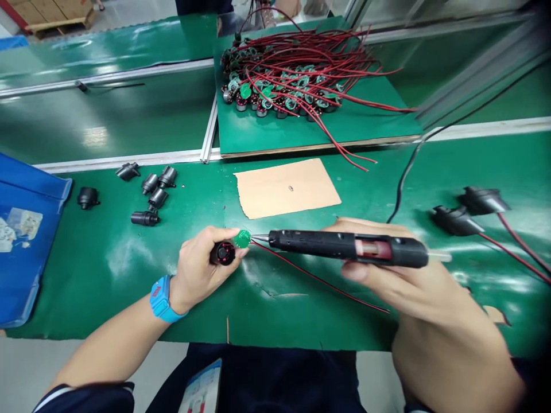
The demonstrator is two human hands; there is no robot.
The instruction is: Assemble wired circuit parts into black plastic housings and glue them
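My left hand [205, 265] is closed around a small black cylindrical housing [222, 253] with a round green circuit board [242, 238] at its end. A thin red wire [318, 279] trails from that part to the right over the green mat. My right hand [400, 275] grips a black glue gun [348, 246] held level, its metal tip touching or almost touching the green board. A blue wristband [161, 298] sits on my left wrist.
Several loose black housings [150, 192] lie at left by a blue bin [26, 235]. A cardboard sheet [286, 188] lies ahead. A raised board [318, 129] holds a pile of green-topped parts with red wires [293, 74]. Two finished black parts [469, 212] rest at right; a black cable [404, 178] curves nearby.
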